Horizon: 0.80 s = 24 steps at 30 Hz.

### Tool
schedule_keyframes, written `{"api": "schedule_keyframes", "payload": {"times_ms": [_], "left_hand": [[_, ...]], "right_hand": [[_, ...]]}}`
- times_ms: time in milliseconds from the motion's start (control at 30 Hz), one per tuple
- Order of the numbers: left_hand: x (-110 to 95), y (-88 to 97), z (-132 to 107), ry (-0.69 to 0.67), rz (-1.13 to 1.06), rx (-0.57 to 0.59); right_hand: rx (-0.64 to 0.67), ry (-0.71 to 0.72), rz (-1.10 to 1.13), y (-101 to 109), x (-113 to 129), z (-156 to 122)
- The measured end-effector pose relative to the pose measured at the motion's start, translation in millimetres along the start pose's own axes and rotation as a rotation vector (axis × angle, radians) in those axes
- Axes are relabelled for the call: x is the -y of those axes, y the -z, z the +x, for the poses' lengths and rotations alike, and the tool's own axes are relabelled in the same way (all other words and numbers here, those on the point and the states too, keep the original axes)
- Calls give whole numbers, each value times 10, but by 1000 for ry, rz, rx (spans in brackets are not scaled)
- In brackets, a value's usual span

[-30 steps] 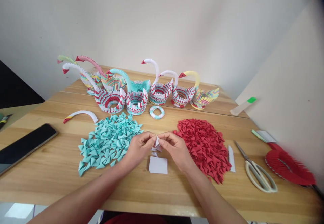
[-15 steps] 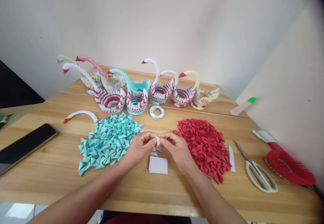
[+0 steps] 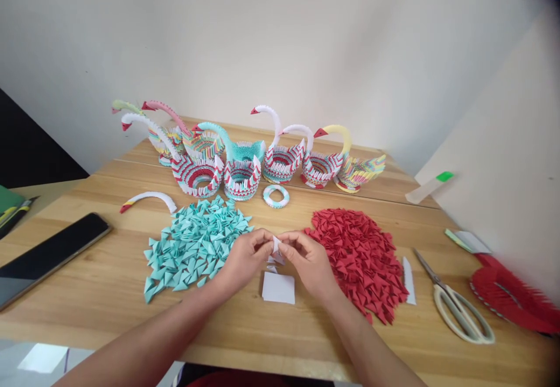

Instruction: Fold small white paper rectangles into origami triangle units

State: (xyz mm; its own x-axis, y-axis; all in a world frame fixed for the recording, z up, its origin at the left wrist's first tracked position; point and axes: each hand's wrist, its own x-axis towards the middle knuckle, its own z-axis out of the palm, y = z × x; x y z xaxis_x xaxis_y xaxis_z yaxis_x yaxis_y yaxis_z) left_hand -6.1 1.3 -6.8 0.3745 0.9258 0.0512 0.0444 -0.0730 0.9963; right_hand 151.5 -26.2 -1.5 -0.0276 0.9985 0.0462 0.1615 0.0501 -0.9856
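Compared with one second ago, the person's head is facing slightly more to the left, so the green object (image 3: pixel 9 199) at the left edge is showing more. The white paper piece (image 3: pixel 276 243) is now appearing narrower between the fingers, while both hands are keeping nearly the same place above the counter (image 3: pixel 219 337).

Two heaps are lying around the hands: the turquoise pile (image 3: pixel 199 241) at left and the red pile (image 3: pixel 359 259) at right. On the far side, several paper swans (image 3: pixel 241 183) are standing, and a paper ring (image 3: pixel 268 197) is lying nearer than they are. A phone (image 3: pixel 52 256) is resting at left; at right, the scissors (image 3: pixel 464 311) are lying near a white strip (image 3: pixel 409 282). A paper stack (image 3: pixel 279 288) is lying on the near side of the hands, and some loose white bits (image 3: pixel 272 269) are showing between, partly covered.

The left hand (image 3: pixel 247 259) and the right hand (image 3: pixel 308 261) are both pinching the white paper piece, each with thumb and fingers, from opposite sides. The fingertips are hiding much of it, so I am not seeing its exact fold.
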Motion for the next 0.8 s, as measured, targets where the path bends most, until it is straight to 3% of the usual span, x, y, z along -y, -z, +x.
{"api": "schedule_keyframes", "payload": {"times_ms": [233, 467, 667, 800], "left_hand": [[11, 29, 20, 64, -24, 83], [-19, 28, -14, -45, 59, 20], [-4, 32, 10, 124, -262, 130], [14, 43, 21, 190, -364, 139]], "right_hand": [[-56, 50, -39, 19, -17, 11], [18, 61, -42, 28, -5, 19], [0, 39, -23, 38, -6, 28], [-13, 34, -22, 35, -8, 30]]}}
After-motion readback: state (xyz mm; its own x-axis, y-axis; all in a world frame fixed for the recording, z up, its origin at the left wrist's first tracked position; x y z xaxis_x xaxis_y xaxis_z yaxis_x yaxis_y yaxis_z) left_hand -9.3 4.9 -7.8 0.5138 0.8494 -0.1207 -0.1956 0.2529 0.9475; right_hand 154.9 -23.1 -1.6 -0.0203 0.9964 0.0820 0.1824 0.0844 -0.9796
